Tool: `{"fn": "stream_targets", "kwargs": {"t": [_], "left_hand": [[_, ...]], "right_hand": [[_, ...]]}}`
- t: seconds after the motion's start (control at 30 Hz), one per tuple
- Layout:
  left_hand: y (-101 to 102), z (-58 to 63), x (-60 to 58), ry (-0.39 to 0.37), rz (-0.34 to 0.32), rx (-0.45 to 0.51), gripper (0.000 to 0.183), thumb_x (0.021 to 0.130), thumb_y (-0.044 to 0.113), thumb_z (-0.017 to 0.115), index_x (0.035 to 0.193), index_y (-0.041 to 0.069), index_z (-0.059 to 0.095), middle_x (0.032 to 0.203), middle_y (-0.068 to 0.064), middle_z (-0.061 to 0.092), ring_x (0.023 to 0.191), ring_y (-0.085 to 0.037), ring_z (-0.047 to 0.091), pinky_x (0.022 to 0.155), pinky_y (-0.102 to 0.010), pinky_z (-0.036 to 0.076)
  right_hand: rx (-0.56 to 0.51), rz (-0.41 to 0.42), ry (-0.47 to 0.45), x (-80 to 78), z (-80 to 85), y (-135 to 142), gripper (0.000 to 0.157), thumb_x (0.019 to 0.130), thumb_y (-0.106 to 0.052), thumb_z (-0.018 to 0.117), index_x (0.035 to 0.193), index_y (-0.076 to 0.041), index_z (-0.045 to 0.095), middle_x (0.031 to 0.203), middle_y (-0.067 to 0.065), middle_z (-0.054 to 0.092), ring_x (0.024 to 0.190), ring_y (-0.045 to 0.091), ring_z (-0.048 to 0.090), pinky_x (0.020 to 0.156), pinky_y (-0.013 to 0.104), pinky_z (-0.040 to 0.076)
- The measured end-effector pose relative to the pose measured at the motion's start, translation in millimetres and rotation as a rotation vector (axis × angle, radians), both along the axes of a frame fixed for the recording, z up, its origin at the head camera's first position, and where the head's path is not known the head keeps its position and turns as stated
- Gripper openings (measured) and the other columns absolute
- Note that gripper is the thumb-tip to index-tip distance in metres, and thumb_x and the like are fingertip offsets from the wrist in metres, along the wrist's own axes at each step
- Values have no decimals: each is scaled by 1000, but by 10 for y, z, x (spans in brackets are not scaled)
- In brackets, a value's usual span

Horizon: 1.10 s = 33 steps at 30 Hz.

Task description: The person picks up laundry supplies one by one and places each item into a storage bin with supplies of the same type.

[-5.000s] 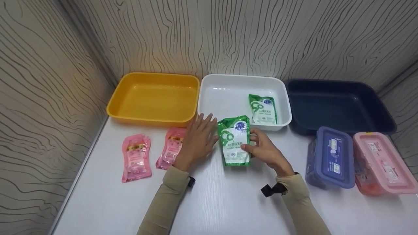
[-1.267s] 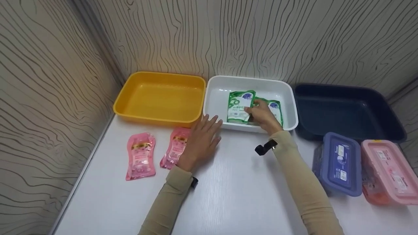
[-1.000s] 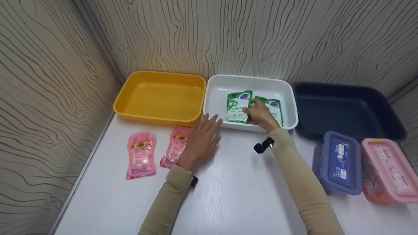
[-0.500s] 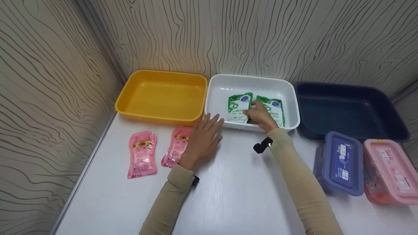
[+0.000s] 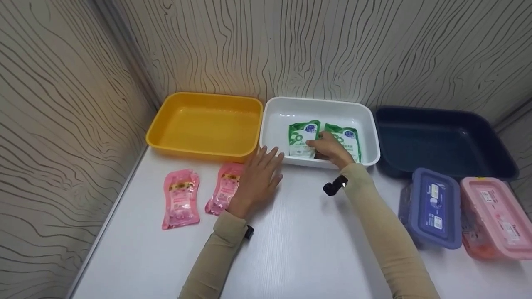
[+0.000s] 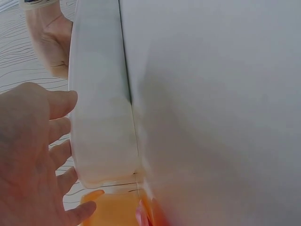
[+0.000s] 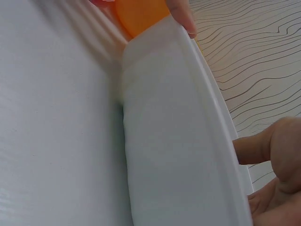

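My right hand [image 5: 332, 148] reaches into the white tub [image 5: 275, 160] and pinches the right edge of a green-and-white detergent pouch [image 5: 302, 145], thumb on its front. A second, matching pouch [image 5: 352, 143] lies to the right, partly behind the hand. The left hand [image 5: 257, 180] is spread flat, palm down, its fingertips at the tub's front left corner. In the left wrist view its fingers [image 6: 61, 153] line the tub's rim. The right wrist view shows the right hand [image 7: 287, 160] past the rim, the pouch hidden by the tub's wall [image 7: 174, 122].
A yellow tub [image 5: 203, 128] stands left of the white one, a dark blue tub [image 5: 436, 141] right of it. Two pink pouches, one by the left hand [image 5: 224, 189] and one farther left [image 5: 181, 199], lie in front. Lidded boxes, blue [image 5: 434, 207] and pink [image 5: 496, 216], stand right.
Since five seconds ago, my right hand has carried the green-and-white pouch from in front of the white tub into it. Over the last second the pouch has sunk slightly. The left hand stays put.
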<state>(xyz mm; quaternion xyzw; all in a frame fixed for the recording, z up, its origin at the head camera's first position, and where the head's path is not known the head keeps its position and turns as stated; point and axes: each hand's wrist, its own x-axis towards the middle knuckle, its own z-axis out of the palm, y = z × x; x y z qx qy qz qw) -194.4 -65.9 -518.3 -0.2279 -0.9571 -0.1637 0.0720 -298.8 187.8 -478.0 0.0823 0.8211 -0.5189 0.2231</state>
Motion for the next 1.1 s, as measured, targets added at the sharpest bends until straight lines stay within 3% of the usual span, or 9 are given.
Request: {"fn": "stream_targets", "kwargs": {"t": [0.3, 0.6, 0.77, 0.9, 1.1], "left_hand": [[-13, 11, 13, 3, -3, -17, 62, 111, 41, 52, 168, 23, 36, 176, 1, 30, 166, -31, 18, 136, -55, 11], [-18, 75, 17, 2, 5, -72, 63, 110, 40, 55, 168, 22, 37, 176, -1, 31, 166, -32, 19, 135, -56, 12], [6, 98, -7, -28, -31, -103, 67, 110, 42, 54, 170, 21, 31, 178, -1, 26, 167, -32, 16, 136, -54, 9], [-20, 113, -18, -33, -41, -103, 70, 110, 42, 56, 170, 19, 30, 178, -2, 24, 167, -31, 15, 136, -53, 9], [-186, 213, 69, -11, -41, 43, 66, 107, 38, 62, 166, 17, 40, 173, -6, 37, 163, -32, 27, 134, -52, 21]], "right_hand": [[32, 6, -31, 92, 133, 69, 87, 108, -38, 62, 170, -2, 12, 164, 23, 39, 144, 38, 52, 122, 50, 44], [91, 25, -17, 138, 299, 46, 87, 108, -45, 59, 171, -8, 11, 163, 24, 43, 147, 41, 50, 128, 62, 29], [121, 9, 57, 165, 365, 47, 81, 109, -41, 57, 170, -6, 17, 167, 24, 37, 151, 43, 43, 128, 60, 32], [103, 21, 130, 217, 412, -3, 73, 110, -39, 56, 167, -5, 25, 166, 24, 40, 151, 41, 43, 127, 59, 34], [87, 56, 240, 288, 446, -116, 66, 112, -40, 53, 166, -8, 31, 165, 20, 42, 150, 40, 44, 124, 59, 38]]}}
